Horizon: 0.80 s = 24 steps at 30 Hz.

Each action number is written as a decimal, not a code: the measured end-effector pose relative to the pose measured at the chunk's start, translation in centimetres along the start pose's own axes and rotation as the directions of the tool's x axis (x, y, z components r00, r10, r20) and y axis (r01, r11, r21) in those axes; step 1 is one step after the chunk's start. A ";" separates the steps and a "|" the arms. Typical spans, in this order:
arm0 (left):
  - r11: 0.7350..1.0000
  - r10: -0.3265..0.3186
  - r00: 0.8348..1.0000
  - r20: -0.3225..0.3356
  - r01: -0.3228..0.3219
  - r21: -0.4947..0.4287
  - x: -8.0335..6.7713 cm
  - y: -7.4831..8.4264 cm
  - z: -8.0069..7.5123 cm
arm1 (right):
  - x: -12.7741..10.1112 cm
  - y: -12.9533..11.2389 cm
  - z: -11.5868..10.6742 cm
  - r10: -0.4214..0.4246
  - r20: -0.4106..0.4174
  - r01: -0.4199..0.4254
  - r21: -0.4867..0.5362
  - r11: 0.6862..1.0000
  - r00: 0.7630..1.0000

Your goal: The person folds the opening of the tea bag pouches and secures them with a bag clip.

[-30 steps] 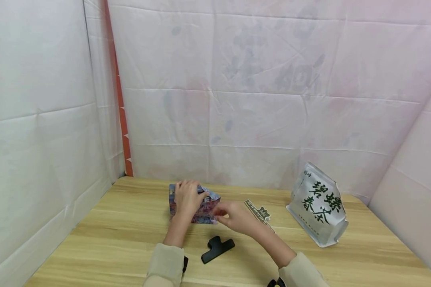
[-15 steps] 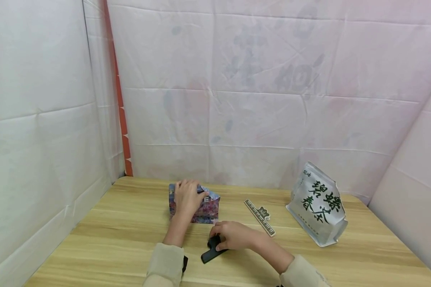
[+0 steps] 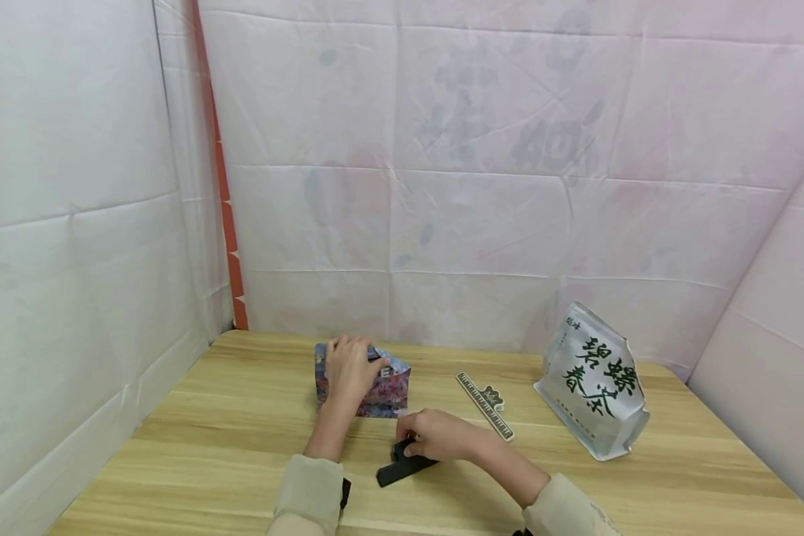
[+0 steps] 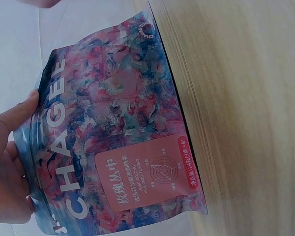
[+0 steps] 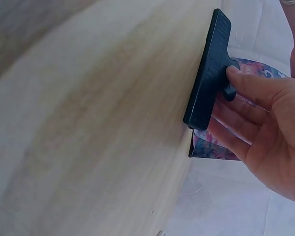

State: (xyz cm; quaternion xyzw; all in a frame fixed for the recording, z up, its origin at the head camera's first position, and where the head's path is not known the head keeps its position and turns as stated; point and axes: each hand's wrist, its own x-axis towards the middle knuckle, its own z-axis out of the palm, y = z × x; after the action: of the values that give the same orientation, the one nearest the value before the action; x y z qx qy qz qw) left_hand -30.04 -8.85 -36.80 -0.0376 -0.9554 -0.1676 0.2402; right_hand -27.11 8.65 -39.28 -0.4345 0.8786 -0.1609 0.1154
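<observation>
a: what does the head view show?

b: the left hand [image 3: 351,370] holds the patterned bag [image 3: 390,396]. in front of that bag and to its right, the right hand [image 3: 438,433] grips a black clip [image 3: 400,471]. right of the bag lies a piano-key clip [image 3: 479,399]; farther right stands a silver bag [image 3: 613,387], lettered 碧螺春茶.

a: and the left wrist?

b: thumb and fingers pinch the bag's top. it should be light, soft, a bit slick, so that top seems the best hold. big letters spell chagee; the pink label [image 4: 147,174] says rose oolong flavored teabag.

a: right wrist?

b: thumb and fingers pinch the clip's handle [image 5: 229,94], the bag just beyond. looks like light, stiff plastic, best held there. whether it touches the table [image 5: 103,128], i can't tell.
</observation>
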 end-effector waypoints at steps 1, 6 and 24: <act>1.000 0.000 1.000 -0.004 0.000 -0.001 0.0 0.0 0.0 | 0.0 0.0 0.0 -0.004 -0.001 0.004 0.005 1.000 1.000; 1.000 0.002 1.000 -0.018 -0.002 -0.003 0.0 -0.1 0.0 | -0.2 -0.2 -0.3 -0.025 -0.007 0.025 -0.013 1.000 1.000; 1.000 0.000 1.000 -0.001 0.000 -0.006 0.0 0.0 -0.1 | -0.8 0.2 -1.8 -0.037 -0.139 0.034 -0.023 0.999 0.990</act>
State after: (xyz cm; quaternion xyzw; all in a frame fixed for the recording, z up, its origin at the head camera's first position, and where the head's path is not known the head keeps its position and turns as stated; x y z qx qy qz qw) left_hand -30.02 -8.89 -36.76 -0.0380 -0.9549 -0.1704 0.2404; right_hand -27.46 9.71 -37.65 -0.4390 0.8783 -0.1837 0.0464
